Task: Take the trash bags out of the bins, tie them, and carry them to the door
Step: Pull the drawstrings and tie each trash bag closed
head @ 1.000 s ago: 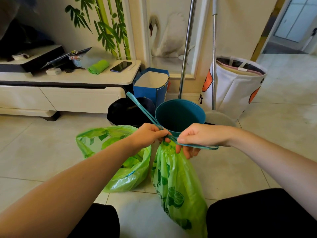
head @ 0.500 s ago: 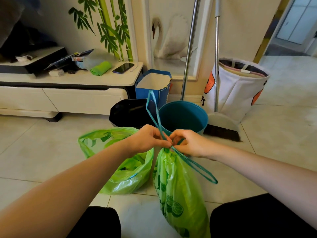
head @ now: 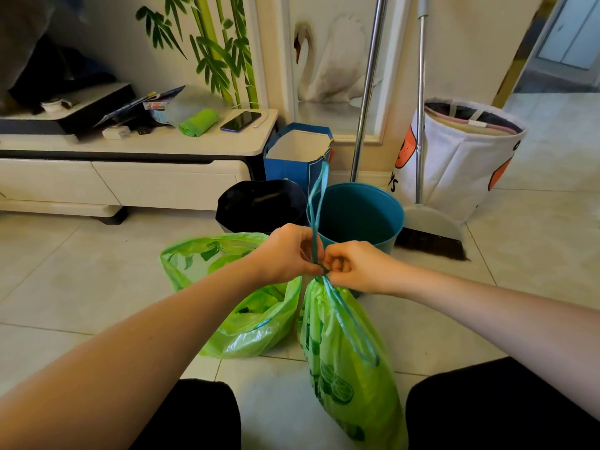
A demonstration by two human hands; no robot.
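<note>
- Centre of frame, low: left hand [head: 285, 254] and right hand [head: 354, 267] meet at the gathered neck of the tall green printed plastic trash bag [head: 350, 368]; both sets of fingers are curled, pinching the teal drawstring [head: 316, 209] right at the neck.
- One drawstring loop stands up from the hands toward upper centre; another loop hangs down the front of the bag. Looks like mid-knot; can't tell whether the knot is cinched.
- That bag's neck is drawn shut and held up by the hands; its bottom runs off the lower edge of the frame between the person's knees, so whether it rests on the tiled floor [head: 81, 287] is unclear.
- Second green plastic trash bag [head: 246, 319] lies on the floor just left of the first, mouth wide open, no tie on it.
- Teal round plastic bin [head: 360, 219], just behind the hands, shows a bare interior: its bag is out. Black bin [head: 259, 206] to its left is too dark to read; no bag visible in it.
- Judgement: removal step appears done for both bags; tying is in progress on the first and not started on the second.
- Left to do: finish this knot, tie the open bag, carry both out. Doorway [head: 565, 43] at upper right, well apart from the bags.
</note>
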